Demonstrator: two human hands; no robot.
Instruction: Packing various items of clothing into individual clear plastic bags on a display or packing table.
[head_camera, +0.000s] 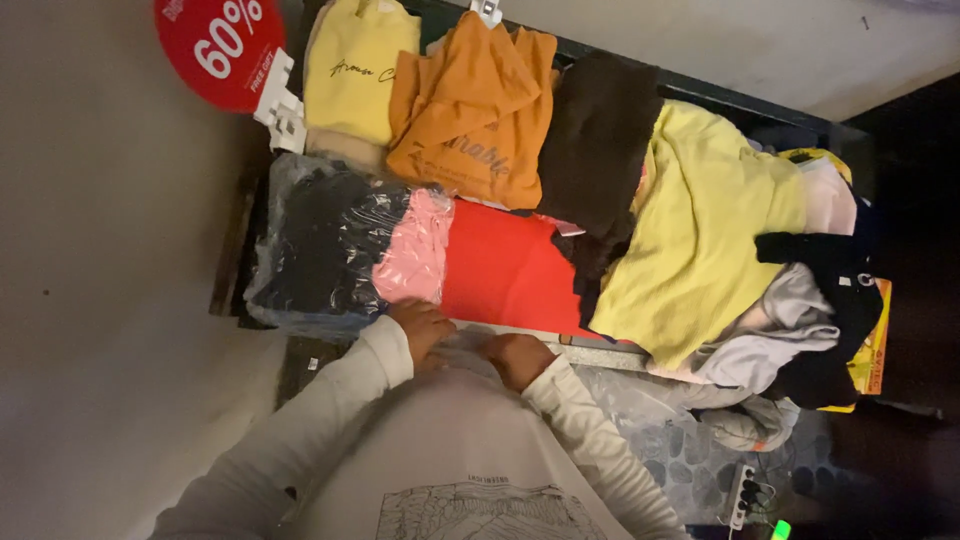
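Note:
My left hand (420, 328) and my right hand (520, 358) sit close together at the near edge of a table heaped with clothes. Both have curled fingers closed on a pale plastic-wrapped bundle (468, 343) lying between them. Just beyond my left hand lies a pink garment in clear plastic (412, 252). A flat red folded garment (500, 268) lies beyond my right hand. White long sleeves cover both my arms.
A black bagged garment (325, 245) lies left of the pink one. Farther back are yellow (360, 65), orange (470, 105) and dark brown (595, 140) tops and a big pale-yellow heap (700, 230). A round red sign (215, 45) hangs top left. A power strip (745, 495) lies on the floor.

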